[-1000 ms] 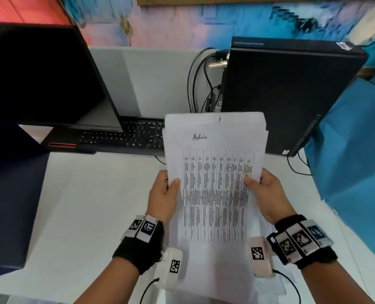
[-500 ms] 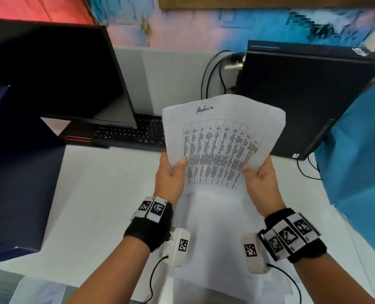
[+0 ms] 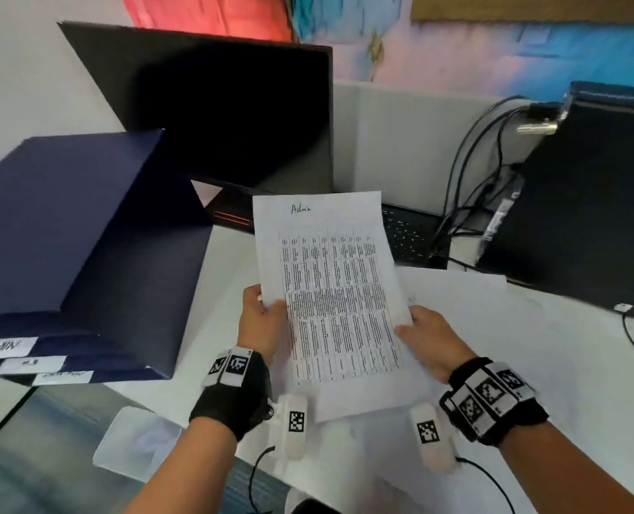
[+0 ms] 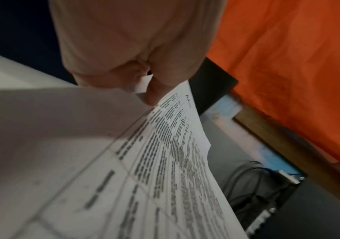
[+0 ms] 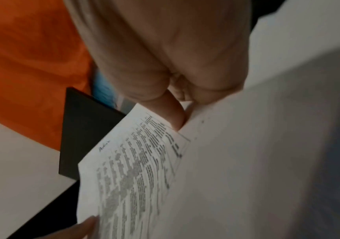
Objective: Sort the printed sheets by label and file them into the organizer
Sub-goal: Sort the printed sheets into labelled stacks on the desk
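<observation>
A printed sheet [image 3: 330, 291] with a table and a handwritten "Admin" label is held up over the desk. My left hand [image 3: 261, 320] pinches its left edge, thumb on top; the left wrist view shows the same pinch by the left hand [image 4: 136, 48] on the sheet [image 4: 175, 161]. My right hand [image 3: 424, 335] grips the stack of remaining sheets [image 3: 467, 291] lower and to the right, its thumb at the Admin sheet's right edge [image 5: 136, 169]. The dark blue organizer [image 3: 67, 224] stands at the left, with white label tabs [image 3: 4, 346] along its front.
A black monitor [image 3: 233, 105] and keyboard [image 3: 408, 235] sit behind the sheets. A black computer tower [image 3: 586, 202] with cables [image 3: 467, 172] stands at the right. The white desk [image 3: 219, 261] runs between organizer and papers. A clear plastic sleeve [image 3: 137, 443] lies at the near edge.
The view has swung left, bringing the organizer into sight. The Admin sheet has moved left and lifted apart from the stack, which now shows to its right.
</observation>
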A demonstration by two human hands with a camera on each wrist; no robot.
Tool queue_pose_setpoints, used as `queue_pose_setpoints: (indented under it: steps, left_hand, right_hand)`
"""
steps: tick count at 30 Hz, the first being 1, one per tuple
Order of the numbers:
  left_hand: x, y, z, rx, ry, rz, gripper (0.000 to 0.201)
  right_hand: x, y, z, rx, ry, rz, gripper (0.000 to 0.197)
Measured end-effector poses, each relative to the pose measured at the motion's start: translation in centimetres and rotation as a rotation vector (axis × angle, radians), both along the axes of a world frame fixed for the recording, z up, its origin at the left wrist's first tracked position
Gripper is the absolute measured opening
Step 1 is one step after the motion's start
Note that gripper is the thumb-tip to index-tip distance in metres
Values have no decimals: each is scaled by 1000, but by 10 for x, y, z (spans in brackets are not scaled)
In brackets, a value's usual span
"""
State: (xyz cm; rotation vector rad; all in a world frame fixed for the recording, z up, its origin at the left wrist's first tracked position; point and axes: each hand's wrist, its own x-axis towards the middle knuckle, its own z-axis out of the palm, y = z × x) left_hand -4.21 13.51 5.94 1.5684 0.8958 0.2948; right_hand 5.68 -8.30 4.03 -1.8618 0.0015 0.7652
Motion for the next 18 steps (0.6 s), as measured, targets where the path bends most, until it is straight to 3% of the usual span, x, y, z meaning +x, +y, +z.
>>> queue_pose_setpoints:
  steps: [5,11,14,18]
  left_hand:
    - [-51,47,-35,33,168,-29,66]
    - [-83,94,-57,12,358,-230,52]
    - [-77,115,-62,152,402,-232,54]
    - [-56,133,-64,285,442,-222,57]
  right_hand:
    - [-23,65,-35,-83,133,53,23]
    - [-15,130,-47,-94,75,-28,19]
    - [-1,160,-51,-119,40,-74,16]
    - [8,186,-60,-201,17,-2,36]
